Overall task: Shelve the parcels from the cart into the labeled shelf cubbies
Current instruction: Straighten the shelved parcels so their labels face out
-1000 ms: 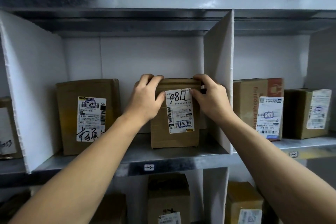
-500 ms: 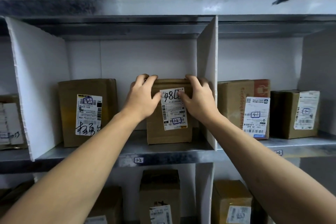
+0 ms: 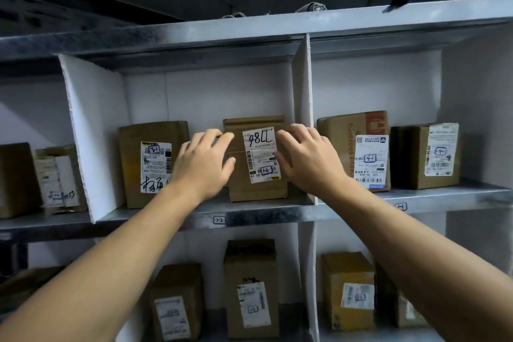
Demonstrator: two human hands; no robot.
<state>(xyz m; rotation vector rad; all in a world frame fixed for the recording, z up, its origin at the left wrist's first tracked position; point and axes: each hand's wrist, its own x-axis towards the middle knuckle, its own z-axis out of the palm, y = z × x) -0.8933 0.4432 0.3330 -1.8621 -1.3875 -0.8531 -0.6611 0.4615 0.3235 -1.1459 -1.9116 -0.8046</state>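
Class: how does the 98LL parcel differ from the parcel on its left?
The 98LL parcel has handwriting at its label's top; the left parcel at its label's bottom. The left hand and right hand flank the 98LL parcel; neither grips the left parcel. Both are brown, upright boxes.

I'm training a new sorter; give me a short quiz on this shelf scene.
1. True or false: the brown cardboard parcel with the handwritten white label hangs in mid-air between the left hand and right hand.
2. The small tag on the shelf edge below it reads: A 1-2, B 4-7, C 9-9.
3. Fill in: the nearest white divider panel stands on the parcel's ___ side.
Key: 1 false; 2 A; 3 right.
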